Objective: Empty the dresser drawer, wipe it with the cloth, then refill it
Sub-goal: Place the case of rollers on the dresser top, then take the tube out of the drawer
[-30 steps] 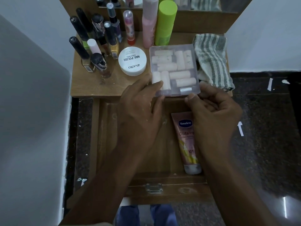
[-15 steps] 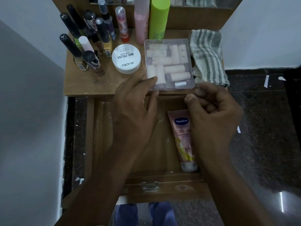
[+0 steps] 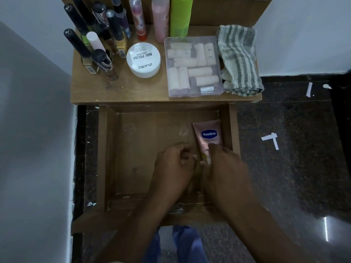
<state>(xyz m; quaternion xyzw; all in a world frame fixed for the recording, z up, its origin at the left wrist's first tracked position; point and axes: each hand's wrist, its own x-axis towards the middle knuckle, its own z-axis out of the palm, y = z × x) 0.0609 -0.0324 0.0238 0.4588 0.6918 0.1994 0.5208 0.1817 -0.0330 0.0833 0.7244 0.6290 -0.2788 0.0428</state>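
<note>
Leftmost, up on the dresser top [image 3: 117, 92]: a cluster of dark-capped nail polish bottles [image 3: 98, 40], standing upright and crowded together. Just right of them, a white round tub [image 3: 143, 60] lettered "NAIL POLISH" and "zudio", flat on the wood. Behind it, against the back panel, a small red-based tube [image 3: 138, 18], a pink bottle [image 3: 160, 18] and a lime-green bottle [image 3: 180, 16], all upright. Further right, a clear plastic box [image 3: 193, 66] packed with pale rolls, its near edge close to the front lip of the dresser top. Touching the box's right side, the grey-striped cloth [image 3: 239, 59], bunched at the right corner.

Below, pulled out toward the camera, the open drawer [image 3: 148, 149], its wooden floor bare on the left and centre. Over the middle of it, the left hand [image 3: 173, 168], fingers curled loosely inward, grasping nothing visible. Right beside it, the right hand [image 3: 226, 168], fingers bent down onto the lower half of a pink Vaseline tube [image 3: 208, 134]; whether actually gripping it or only touching, cannot tell. Tube lying along the drawer's right wall, logo end away from the camera.

Right of the dresser, dark speckled floor [image 3: 294, 158] with white paper scraps [image 3: 271, 139].
</note>
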